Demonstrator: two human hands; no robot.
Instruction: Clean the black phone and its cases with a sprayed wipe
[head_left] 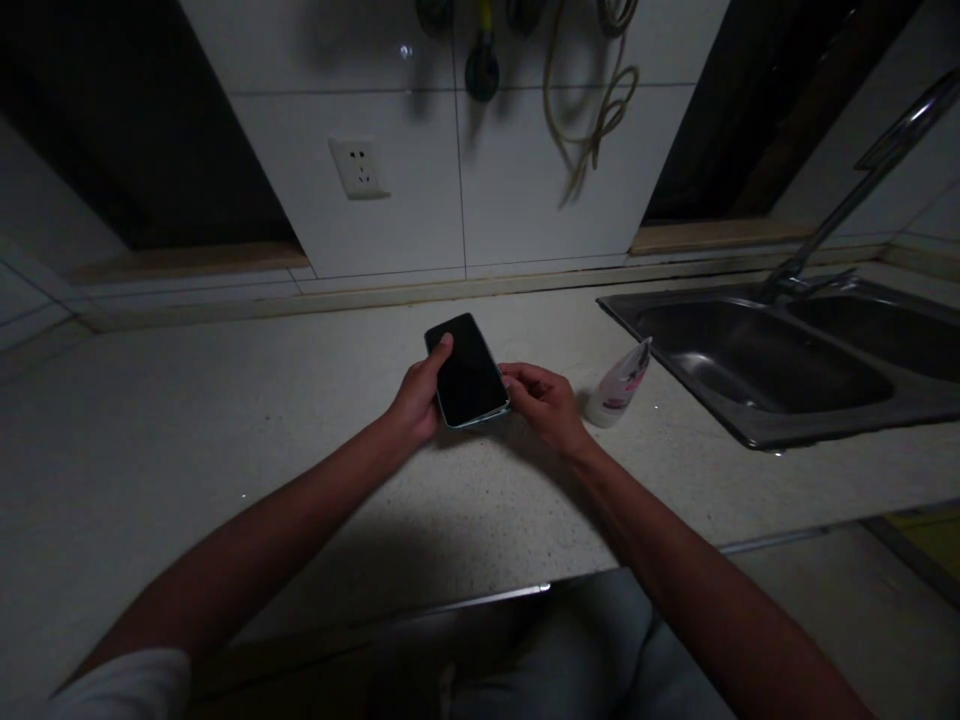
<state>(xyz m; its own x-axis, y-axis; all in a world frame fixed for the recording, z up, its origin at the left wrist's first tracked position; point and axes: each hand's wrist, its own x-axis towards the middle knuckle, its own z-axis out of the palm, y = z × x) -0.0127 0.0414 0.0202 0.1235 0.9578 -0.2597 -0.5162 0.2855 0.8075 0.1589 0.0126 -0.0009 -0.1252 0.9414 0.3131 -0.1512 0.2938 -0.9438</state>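
A smartphone [471,375] with a dark screen faces up, held just above the counter. My left hand [421,395] grips its left side, with the thumb lying over the screen's edge and the fingers hidden underneath. Along the bottom, a pale phone case [491,414] shows as a thin rim, slightly apart from the phone near the lower right corner. My right hand [546,402] is closed there, pinching the case at that corner; the exact contact is partly hidden. Just right of this hand, a whitish squeeze tube [619,385] with pink print stands on its cap, leaning right.
The pale speckled counter [300,420] runs under both hands. At right is a steel double sink [750,425] with a tall faucet [840,215]. A wall socket [358,168] and a hanging looped cord [600,125] are on the tiled wall. The light is dim.
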